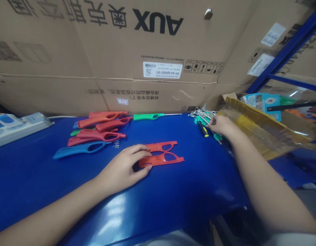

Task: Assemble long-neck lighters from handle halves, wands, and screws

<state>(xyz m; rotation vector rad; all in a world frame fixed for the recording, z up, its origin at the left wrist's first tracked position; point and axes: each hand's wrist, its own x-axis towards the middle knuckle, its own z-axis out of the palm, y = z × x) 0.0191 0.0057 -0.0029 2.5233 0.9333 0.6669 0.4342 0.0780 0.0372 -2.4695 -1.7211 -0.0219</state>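
Note:
Two orange-red lighter shell halves [161,159] lie side by side on the blue table, their inner sides facing up. My left hand [128,164] grips their left ends, thumb at the lower edge and fingers curled over the upper one. At the back right, my right hand [223,125] reaches into a pile of metal rods and small green parts [200,115]. Its fingers are pinched together there, and what they hold is hidden. Beside that hand lies a black and yellow screwdriver [204,130]. A green long-nosed lighter [149,117] with a metal rod rests near the back edge.
Several red, orange, blue and green lighter shells [96,131] are heaped on the left. A white power strip [22,128] sits at the far left. Large cardboard boxes [109,61] stand behind the table. An opened, taped carton [257,131] and a blue metal frame [283,48] are on the right.

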